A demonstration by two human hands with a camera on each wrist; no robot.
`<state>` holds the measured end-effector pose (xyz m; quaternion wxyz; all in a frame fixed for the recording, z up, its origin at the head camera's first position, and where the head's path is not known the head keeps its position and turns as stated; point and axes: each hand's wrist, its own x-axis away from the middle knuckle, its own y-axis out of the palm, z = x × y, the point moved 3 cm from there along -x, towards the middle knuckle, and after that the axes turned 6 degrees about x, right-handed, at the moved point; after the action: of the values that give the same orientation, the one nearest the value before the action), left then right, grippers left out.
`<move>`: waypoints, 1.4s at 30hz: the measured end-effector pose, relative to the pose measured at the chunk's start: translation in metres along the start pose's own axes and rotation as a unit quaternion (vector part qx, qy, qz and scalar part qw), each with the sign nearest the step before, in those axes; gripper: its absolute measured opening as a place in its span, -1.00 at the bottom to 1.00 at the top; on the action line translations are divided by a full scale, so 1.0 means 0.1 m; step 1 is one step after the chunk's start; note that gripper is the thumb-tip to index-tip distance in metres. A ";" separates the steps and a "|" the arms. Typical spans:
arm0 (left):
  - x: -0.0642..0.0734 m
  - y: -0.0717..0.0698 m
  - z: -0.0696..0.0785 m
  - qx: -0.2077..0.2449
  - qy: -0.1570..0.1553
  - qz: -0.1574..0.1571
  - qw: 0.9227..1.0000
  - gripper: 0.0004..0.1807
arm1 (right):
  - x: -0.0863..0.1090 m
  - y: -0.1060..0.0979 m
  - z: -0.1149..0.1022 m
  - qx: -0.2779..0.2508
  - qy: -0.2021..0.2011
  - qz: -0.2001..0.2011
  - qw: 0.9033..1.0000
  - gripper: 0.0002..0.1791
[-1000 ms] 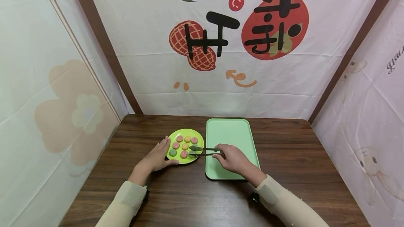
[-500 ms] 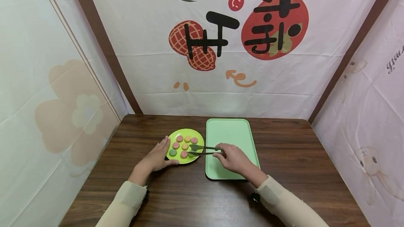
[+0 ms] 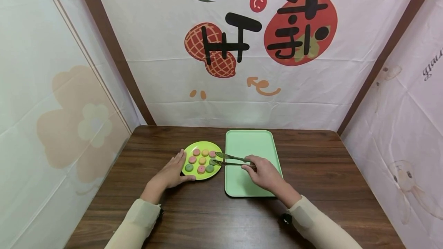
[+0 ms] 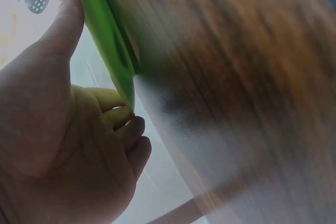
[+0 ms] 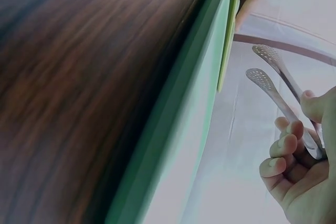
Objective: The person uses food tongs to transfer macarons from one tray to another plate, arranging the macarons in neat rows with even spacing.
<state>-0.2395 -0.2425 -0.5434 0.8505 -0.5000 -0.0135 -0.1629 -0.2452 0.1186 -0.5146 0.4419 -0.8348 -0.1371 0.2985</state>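
Several pink, yellow and green macarons point(image 3: 202, 160) lie on a lime-green plate point(image 3: 191, 146). My left hand point(image 3: 170, 173) rests at the plate's left side, thumb along the near rim and fingers spread along the left one. In the left wrist view, thumb and fingertips touch the rim. My right hand point(image 3: 264, 172) holds metal tongs point(image 3: 232, 160) by their hinge end, above the mint-green tray point(image 3: 242, 183). The tongs' perforated tips are apart, over the plate's right edge, with nothing between them. The lower tip partly covers a green macaron point(image 3: 212, 161).
The tray stands just right of the plate on a dark wood table point(image 3: 194, 218). A white printed cloth point(image 3: 166, 72) hangs behind the table, and more cloth lines both sides.
The tongs have moved up and right, from around the right-hand green macarons to the plate's right rim. My right hand has shifted right; my left hand has stayed still.
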 end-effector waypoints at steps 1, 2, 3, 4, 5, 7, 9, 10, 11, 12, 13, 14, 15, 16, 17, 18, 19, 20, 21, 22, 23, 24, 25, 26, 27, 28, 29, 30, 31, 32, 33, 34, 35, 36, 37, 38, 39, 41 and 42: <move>0.00 0.00 0.00 0.001 0.000 0.000 1.000 0.29 | 0.02 -0.02 0.02 -0.003 0.004 0.002 1.000 -0.71; 0.00 0.00 0.01 0.001 -0.001 -0.001 1.000 0.29 | 0.03 -0.03 0.03 -0.007 0.010 0.001 1.000 -0.70; 0.00 0.00 0.01 0.002 -0.001 -0.001 1.000 0.30 | 0.05 -0.05 0.05 -0.011 0.016 0.001 1.000 -0.68; 0.00 -0.01 0.01 0.002 -0.002 -0.002 1.000 0.29 | 0.07 -0.07 0.07 -0.015 0.022 -0.001 1.000 -0.67; 0.00 0.00 0.00 0.002 -0.002 -0.002 1.000 0.29 | 0.09 -0.09 0.08 -0.019 0.029 -0.002 0.999 -0.66; 0.00 0.00 0.00 0.000 -0.002 -0.002 1.000 0.30 | 0.12 -0.13 0.11 -0.020 0.040 -0.003 0.999 -0.65; -0.01 0.00 -0.01 -0.001 -0.001 -0.002 1.000 0.30 | 0.15 -0.18 0.15 -0.020 0.049 0.002 0.999 -0.64; -0.01 0.01 -0.01 0.000 -0.001 -0.002 1.000 0.29 | 0.17 -0.21 0.16 -0.019 0.052 0.005 0.998 -0.64; -0.01 0.01 -0.02 0.000 0.000 -0.002 1.000 0.29 | 0.18 -0.23 0.19 -0.022 0.054 0.009 0.998 -0.63; -0.01 0.01 -0.02 0.001 -0.001 -0.002 1.000 0.29 | 0.20 -0.25 0.21 -0.024 0.056 0.013 0.998 -0.63; -0.02 0.01 -0.02 0.002 0.000 -0.002 1.000 0.29 | 0.22 -0.27 0.24 -0.025 0.057 0.017 0.998 -0.63; -0.02 0.01 -0.02 0.003 0.000 -0.002 1.000 0.29 | 0.23 -0.29 0.27 -0.026 0.060 0.020 0.998 -0.64; -0.02 0.01 -0.02 0.003 0.000 -0.002 1.000 0.29 | 0.25 -0.31 0.29 -0.027 0.062 0.024 0.997 -0.64; -0.02 0.01 -0.02 0.003 0.000 -0.002 1.000 0.28 | 0.27 -0.33 0.32 -0.028 0.065 0.028 0.997 -0.65; -0.02 0.01 -0.02 0.003 -0.001 -0.002 1.000 0.28 | 0.29 -0.35 0.34 -0.027 0.069 0.031 0.997 -0.65; -0.03 0.01 -0.02 0.003 -0.002 -0.002 1.000 0.28 | 0.31 -0.37 0.36 -0.025 0.073 0.035 0.996 -0.66; -0.03 0.01 -0.02 0.003 -0.002 -0.002 1.000 0.28 | 0.33 -0.39 0.37 -0.022 0.078 0.038 0.996 -0.66; -0.03 0.01 -0.02 0.003 -0.003 -0.002 1.000 0.29 | 0.35 -0.41 0.39 -0.020 0.083 0.042 0.995 -0.66; -0.03 0.02 -0.02 0.004 -0.004 -0.003 1.000 0.29 | 0.37 -0.43 0.40 -0.018 0.087 0.046 0.995 -0.66; -0.03 0.02 -0.02 0.005 -0.004 -0.003 1.000 0.29 | 0.39 -0.45 0.42 -0.014 0.092 0.051 0.994 -0.65; -0.03 0.02 -0.02 0.005 -0.005 -0.003 1.000 0.29 | 0.41 -0.47 0.44 -0.011 0.096 0.054 0.994 -0.65; -0.03 0.02 -0.02 0.005 -0.006 -0.004 1.000 0.29 | 0.43 -0.48 0.46 -0.007 0.098 0.059 0.993 -0.64; -0.02 0.02 -0.02 0.005 -0.006 -0.004 1.000 0.29 | 0.46 -0.50 0.48 -0.004 0.100 0.064 0.993 -0.64; -0.02 0.02 -0.02 0.004 -0.006 -0.004 1.000 0.29 | 0.48 -0.51 0.50 -0.002 0.100 0.069 0.993 -0.64; -0.02 0.02 -0.02 0.004 -0.006 -0.003 1.000 0.29 | 0.50 -0.53 0.53 -0.001 0.101 0.075 0.992 -0.65; -0.02 0.02 -0.02 0.004 -0.006 -0.004 1.000 0.29 | 0.52 -0.55 0.55 0.001 0.102 0.079 0.992 -0.65; -0.02 0.03 -0.01 0.004 -0.006 -0.004 1.000 0.29 | 0.54 -0.56 0.58 0.001 0.103 0.083 0.991 -0.66; -0.02 0.03 -0.01 0.004 -0.006 -0.004 1.000 0.28 | 0.56 -0.58 0.61 0.002 0.104 0.088 0.991 -0.67; -0.02 0.03 -0.01 0.003 -0.007 -0.004 1.000 0.28 | 0.58 -0.59 0.63 0.003 0.105 0.093 0.990 -0.69; -0.02 0.03 -0.01 0.003 -0.007 -0.004 1.000 0.28 | 0.60 -0.61 0.66 0.006 0.105 0.098 0.990 -0.69; -0.02 0.03 -0.02 0.003 -0.007 -0.004 1.000 0.27 | 0.62 -0.62 0.69 0.010 0.109 0.102 0.989 -0.71; -0.02 0.03 -0.02 0.003 -0.007 -0.004 1.000 0.27 | 0.64 -0.64 0.71 0.014 0.111 0.106 0.988 -0.71; -0.02 0.03 -0.02 0.002 -0.007 -0.003 1.000 0.27 | 0.66 -0.65 0.74 0.017 0.114 0.110 0.987 -0.73; -0.02 0.04 -0.02 0.002 -0.007 -0.003 1.000 0.27 | 0.68 -0.66 0.76 0.021 0.118 0.113 0.986 -0.73; -0.02 0.04 -0.02 0.002 -0.007 -0.002 1.000 0.27 | 0.71 -0.67 0.78 0.025 0.121 0.117 0.985 -0.74; -0.02 0.04 -0.02 0.003 -0.007 -0.002 1.000 0.27 | 0.73 -0.69 0.81 0.030 0.125 0.119 0.984 -0.74; -0.02 0.04 -0.02 0.003 -0.007 -0.002 1.000 0.27 | 0.75 -0.70 0.83 0.034 0.131 0.120 0.984 -0.74; -0.02 0.04 -0.02 0.003 -0.005 -0.002 1.000 0.27 | 0.79 -0.73 0.86 0.038 0.141 0.121 0.982 -0.74; -0.02 0.03 -0.02 0.002 -0.005 -0.002 1.000 0.27 | 0.82 -0.75 0.88 0.041 0.147 0.122 0.981 -0.74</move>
<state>-0.2408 -0.2419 -0.5476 0.8512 -0.4990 -0.0192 -0.1619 -0.2332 0.2591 -0.5222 0.4510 -0.8612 0.0445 0.2300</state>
